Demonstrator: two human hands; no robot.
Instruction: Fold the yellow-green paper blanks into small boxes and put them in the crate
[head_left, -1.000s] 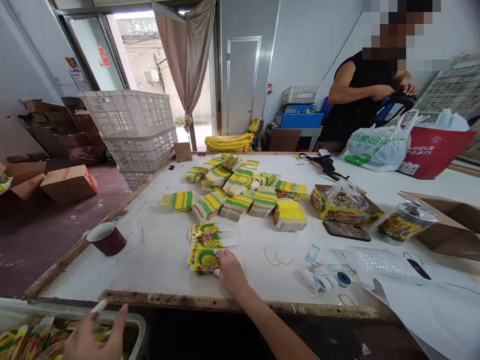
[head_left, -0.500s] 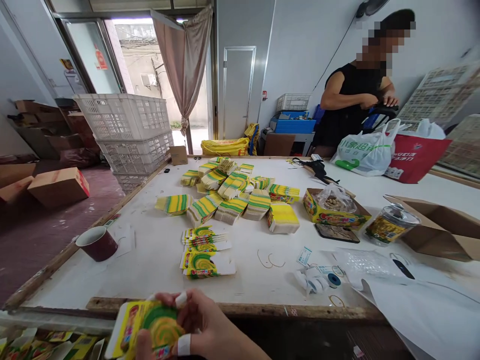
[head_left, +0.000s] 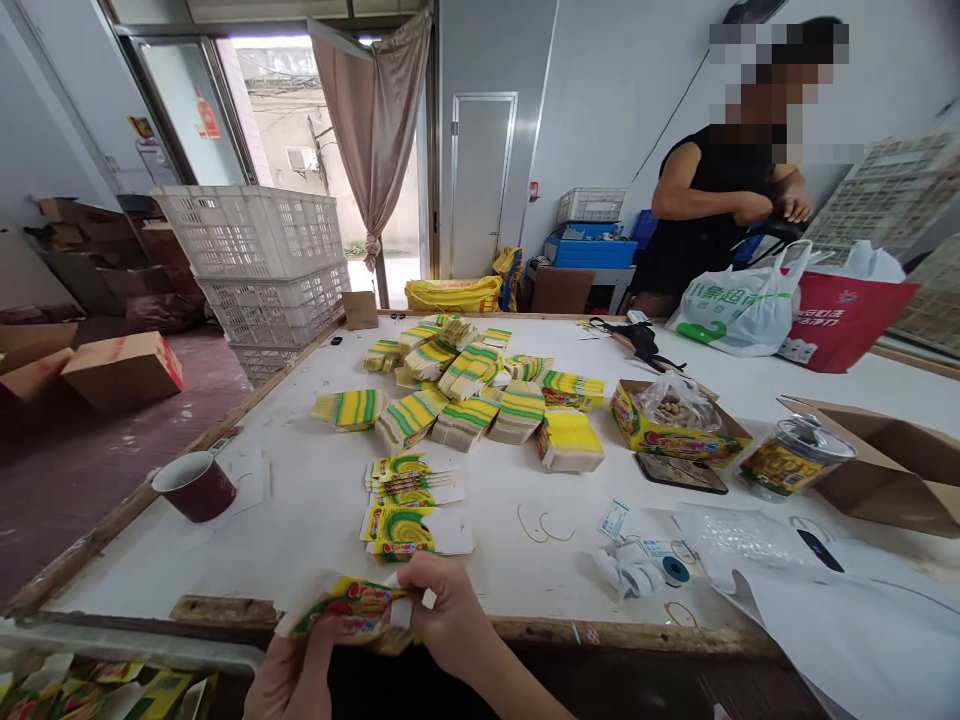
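Note:
Both my hands grip one yellow and green printed carton [head_left: 352, 606], held tilted over the front edge of the table. My left hand [head_left: 292, 670] pinches its left end, thumb on the printed face. At the other end my right hand [head_left: 446, 605] closes on it, with white tape on its fingers. Motion blurs the carton a little. Just beyond lies a small row of flat cartons [head_left: 409, 525] of the same print. Farther back are several stacks of flat cartons [head_left: 469, 410] in a heap.
On the left are a dark red mug [head_left: 196, 490] and stacked white crates [head_left: 255, 235]. A bin [head_left: 247, 655] of cartons sits at lower left. Rightward lie a phone [head_left: 682, 473], a display box [head_left: 675, 435], a jar [head_left: 795, 460] and tape rolls [head_left: 637, 575]. A person [head_left: 720, 190] stands behind bags.
The carton has turned from its swirl face to a narrower side and moved slightly right and up. My left hand has come into fuller view; my right hand has shifted to the carton's right end.

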